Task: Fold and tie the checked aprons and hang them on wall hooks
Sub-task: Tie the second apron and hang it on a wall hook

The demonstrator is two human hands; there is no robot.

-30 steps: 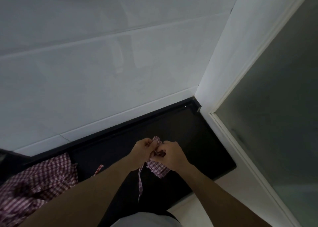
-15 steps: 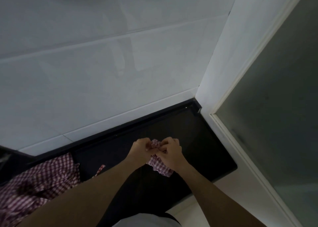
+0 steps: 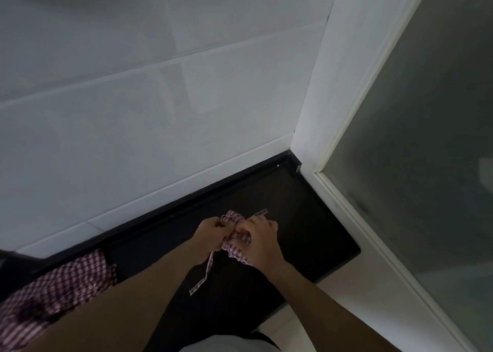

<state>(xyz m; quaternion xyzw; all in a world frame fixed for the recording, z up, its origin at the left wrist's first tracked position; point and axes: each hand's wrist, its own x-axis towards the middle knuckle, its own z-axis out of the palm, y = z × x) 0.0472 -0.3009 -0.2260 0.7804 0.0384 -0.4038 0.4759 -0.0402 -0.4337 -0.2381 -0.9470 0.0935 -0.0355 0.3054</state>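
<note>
A small folded bundle of red-and-white checked apron (image 3: 236, 249) is held over the black counter (image 3: 314, 226). My left hand (image 3: 209, 234) grips its left side with curled fingers. My right hand (image 3: 262, 241) grips its right side, fingers pinching the cloth. One narrow checked strap (image 3: 205, 274) hangs down from the bundle below my left hand. Another strap end (image 3: 260, 213) sticks out above my right hand. More checked apron cloth (image 3: 53, 290) lies heaped on the counter at the far left, partly hidden by my left forearm.
A white tiled wall (image 3: 160, 111) rises behind the counter. A white frame (image 3: 328, 117) and a frosted glass panel (image 3: 426, 138) close off the right side. Pale floor (image 3: 354, 290) shows beyond the counter's right end. No hooks are in view.
The strap that was tucked up half a second ago hangs down again below my left hand, and a strap end now shows above my right hand. Both hands stay on the bundle.
</note>
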